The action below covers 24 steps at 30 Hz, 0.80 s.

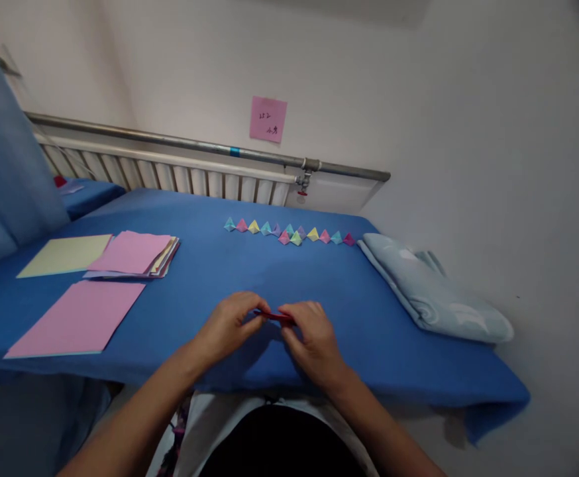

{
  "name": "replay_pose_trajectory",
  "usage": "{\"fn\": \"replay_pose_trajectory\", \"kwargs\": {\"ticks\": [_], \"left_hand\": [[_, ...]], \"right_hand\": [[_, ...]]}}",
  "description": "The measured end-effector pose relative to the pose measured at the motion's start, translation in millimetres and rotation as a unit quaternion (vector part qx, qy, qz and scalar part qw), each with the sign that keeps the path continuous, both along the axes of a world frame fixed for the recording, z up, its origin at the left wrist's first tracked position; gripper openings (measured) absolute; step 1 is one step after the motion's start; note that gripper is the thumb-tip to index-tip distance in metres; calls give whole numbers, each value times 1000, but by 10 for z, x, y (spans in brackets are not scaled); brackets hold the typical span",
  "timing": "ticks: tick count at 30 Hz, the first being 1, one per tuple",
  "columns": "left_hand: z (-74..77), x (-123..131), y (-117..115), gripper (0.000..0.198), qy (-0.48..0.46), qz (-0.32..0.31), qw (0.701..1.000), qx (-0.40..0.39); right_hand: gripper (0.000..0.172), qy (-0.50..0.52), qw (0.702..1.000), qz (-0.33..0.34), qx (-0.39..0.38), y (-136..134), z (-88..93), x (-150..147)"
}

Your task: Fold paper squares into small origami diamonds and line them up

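Left hand (228, 326), right hand (313, 339): red paper (275, 317)

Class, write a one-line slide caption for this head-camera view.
Left hand and right hand pinch a red folded paper at a blue cloth-covered table; a row of pastel folded paper shapes lies beyond.

Soft, dim, even indoor light leaves the wall (468, 132) grey. A faint shadow lies on the table (369, 298) at 6 o'clock. Edges bow; the 1 o'clock corner darkens.
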State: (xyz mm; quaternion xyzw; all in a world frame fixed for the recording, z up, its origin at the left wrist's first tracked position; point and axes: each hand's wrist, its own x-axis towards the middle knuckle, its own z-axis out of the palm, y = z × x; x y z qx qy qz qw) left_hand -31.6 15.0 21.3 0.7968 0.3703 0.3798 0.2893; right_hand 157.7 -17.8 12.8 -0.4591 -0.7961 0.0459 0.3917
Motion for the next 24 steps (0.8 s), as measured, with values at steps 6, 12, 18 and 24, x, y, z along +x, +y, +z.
{"fn": "replay_pose_trajectory", "kwargs": {"ticks": [6, 12, 18, 24], "left_hand": [[-397, 58, -206, 18, 111, 30, 969, 221], [-513, 42, -447, 14, 197, 27, 953, 227], [-509, 26, -527, 20, 173, 40, 963, 204], [-559, 42, -526, 17, 150, 72, 962, 216]], "right_hand": [[19, -150, 984, 50, 80, -56, -158, 87], [19, -175, 980, 91, -14, -226, -252, 132], [26, -89, 989, 89, -82, -311, -237, 201], [17, -83, 991, 49, -94, -324, -311, 218]]}}
